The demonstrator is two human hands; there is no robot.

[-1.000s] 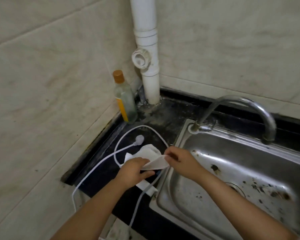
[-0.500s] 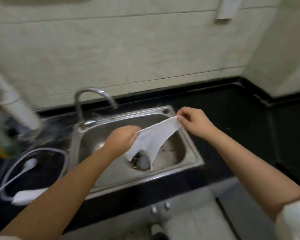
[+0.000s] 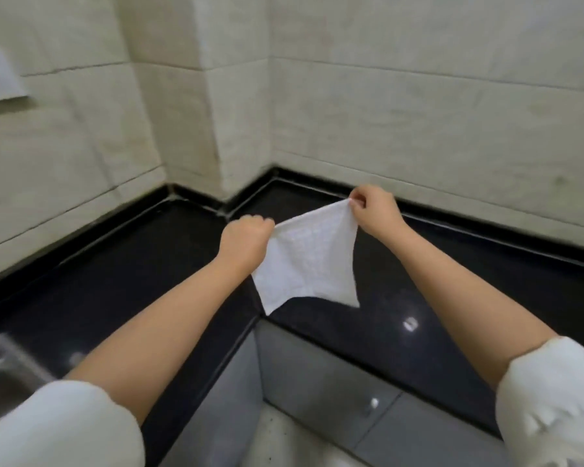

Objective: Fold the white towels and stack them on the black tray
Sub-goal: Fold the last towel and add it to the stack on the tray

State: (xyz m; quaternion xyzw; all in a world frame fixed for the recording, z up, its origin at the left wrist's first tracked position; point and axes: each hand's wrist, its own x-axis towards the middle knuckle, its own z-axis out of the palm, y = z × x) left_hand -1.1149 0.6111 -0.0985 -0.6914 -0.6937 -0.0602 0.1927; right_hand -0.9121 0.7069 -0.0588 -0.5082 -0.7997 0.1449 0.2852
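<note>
Since half a second ago the view has swung right: the hands and the white towel (image 3: 309, 261), then held above the sink bowl, now hang over the inner corner of the black countertop (image 3: 122, 271), and the sink (image 3: 4, 369) shows only as a steel rim at the near left edge. The left hand (image 3: 245, 239) is a closed fist pinching the towel's left upper corner; the right hand (image 3: 373, 208), a little farther and higher, has its fingers curled shut on the right upper corner. Between them the top edge is drawn nearly taut and slants up to the right, while the cloth hangs free in a loose, roughly triangular drape, its two lower points clear of the counter. Both forearms reach forward bare, with white sleeves (image 3: 553, 392) pushed back near the elbows. The counter is an L: one run goes left toward the sink, the other goes right along the far wall, and both surfaces lie bare and glossy around the towel. A raised black lip edges the counter where it meets the tiled wall (image 3: 418, 106), and a jutting wall column stands at the far corner. Grey cabinet fronts (image 3: 317, 375) close the near side below the counter edge. No black tray is in view.
</note>
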